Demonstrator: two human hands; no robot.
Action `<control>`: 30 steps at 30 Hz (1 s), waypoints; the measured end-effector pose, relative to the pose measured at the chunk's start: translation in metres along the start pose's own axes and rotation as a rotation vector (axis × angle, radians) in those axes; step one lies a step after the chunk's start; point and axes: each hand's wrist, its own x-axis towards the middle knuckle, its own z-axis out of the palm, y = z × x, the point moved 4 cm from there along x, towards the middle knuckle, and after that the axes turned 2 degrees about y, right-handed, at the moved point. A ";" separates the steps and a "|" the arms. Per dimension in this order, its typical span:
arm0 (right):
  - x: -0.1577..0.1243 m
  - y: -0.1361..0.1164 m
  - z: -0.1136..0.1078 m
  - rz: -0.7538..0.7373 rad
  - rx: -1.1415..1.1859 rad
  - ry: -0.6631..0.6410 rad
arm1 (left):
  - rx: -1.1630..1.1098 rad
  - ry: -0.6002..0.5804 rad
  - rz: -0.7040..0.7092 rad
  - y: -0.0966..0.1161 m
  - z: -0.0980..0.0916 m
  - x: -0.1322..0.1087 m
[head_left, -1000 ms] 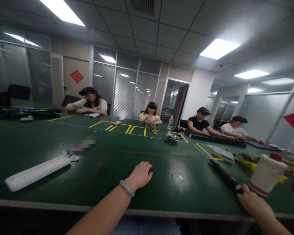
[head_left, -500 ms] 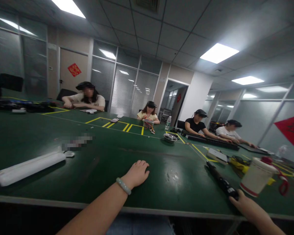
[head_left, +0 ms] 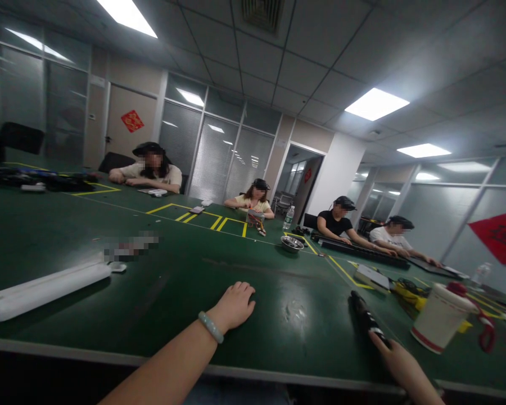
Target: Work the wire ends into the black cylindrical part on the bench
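My left hand [head_left: 234,305] rests palm down on the green table [head_left: 253,270], fingers stretched out and loosely curved, with nothing in it. A pale green bangle [head_left: 211,327] circles that wrist. On the right, my right hand [head_left: 393,353] grips the near end of a long black rod-shaped object [head_left: 363,315], whose exact kind I cannot make out. Its far end points away from me and to the left. To the right of that hand stands a cream cup [head_left: 441,318] with a red band and a red strap.
A long white bar-shaped object [head_left: 50,288] lies at left, beside a blurred-out patch. Farther off are a metal bowl [head_left: 292,243], a water bottle [head_left: 289,217], a white box [head_left: 371,278] and yellow tape lines. Several people in dark caps sit around the table.
My right hand has moved left and slightly away from the cup, and the black rod-shaped object has shifted and turned with it. My left hand stays on the table.
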 end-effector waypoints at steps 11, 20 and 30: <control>-0.044 -0.169 -0.014 -0.298 0.487 -0.204 | -0.154 0.014 0.379 0.038 -0.022 -0.006; -0.020 -0.308 -0.015 -0.562 0.441 -0.211 | -0.058 -0.043 0.282 0.021 -0.031 -0.004; 0.021 -0.344 0.012 -0.536 0.495 -0.039 | 0.010 0.030 0.064 -0.013 -0.033 0.003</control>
